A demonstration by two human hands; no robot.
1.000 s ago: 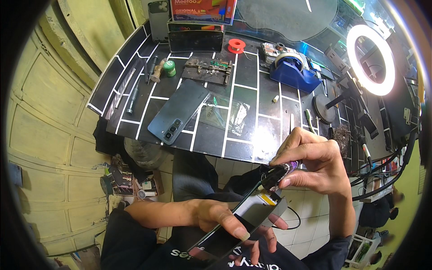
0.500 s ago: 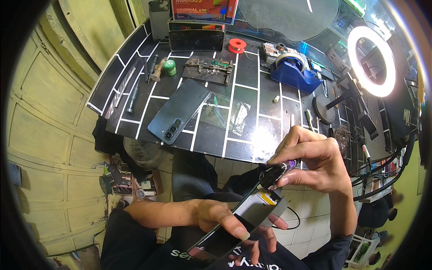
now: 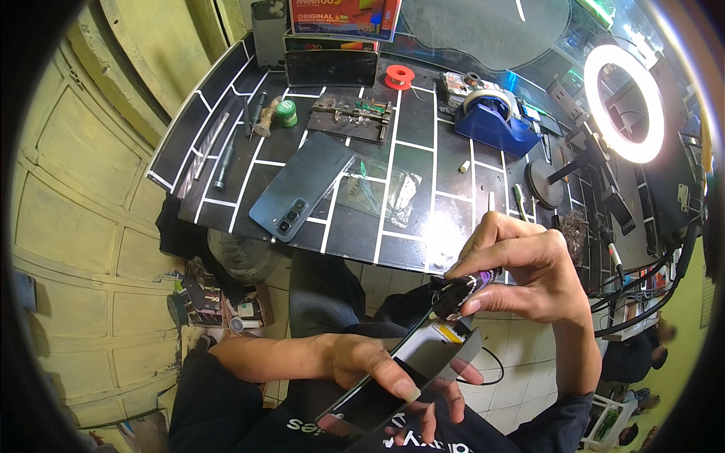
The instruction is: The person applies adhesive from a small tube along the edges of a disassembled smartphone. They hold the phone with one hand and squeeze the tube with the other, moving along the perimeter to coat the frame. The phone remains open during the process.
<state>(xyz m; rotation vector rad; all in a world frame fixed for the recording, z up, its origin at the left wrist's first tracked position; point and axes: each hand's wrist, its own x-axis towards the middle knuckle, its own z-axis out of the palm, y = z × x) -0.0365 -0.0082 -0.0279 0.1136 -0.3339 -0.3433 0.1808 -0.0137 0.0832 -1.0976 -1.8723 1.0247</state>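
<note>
Over my lap, my left hand (image 3: 370, 370) is closed on a glossy dark phone screen panel (image 3: 430, 359), thumb on its face and fingers beneath. The panel is tilted, with a yellow-and-white patch near its upper end. My right hand (image 3: 521, 272) pinches a small black-and-purple tube (image 3: 453, 298) that looks crumpled. Its lower end is at the panel's upper edge; whether the two touch, I cannot tell. On the desk lies a blue-grey phone (image 3: 302, 185), rear cameras up, beside a clear plastic bag (image 3: 377, 196).
On the black desk (image 3: 411, 170) with white lines stand a metal board holder (image 3: 351, 121), green jar (image 3: 286, 113), red spool (image 3: 399, 77) and blue tape dispenser (image 3: 495, 128). Screwdrivers (image 3: 224, 162) lie at the left. A lit ring lamp (image 3: 653, 102) stands at the right.
My right hand and the tube have shifted very slightly left along the panel's upper edge. My left hand stays in the same hold.
</note>
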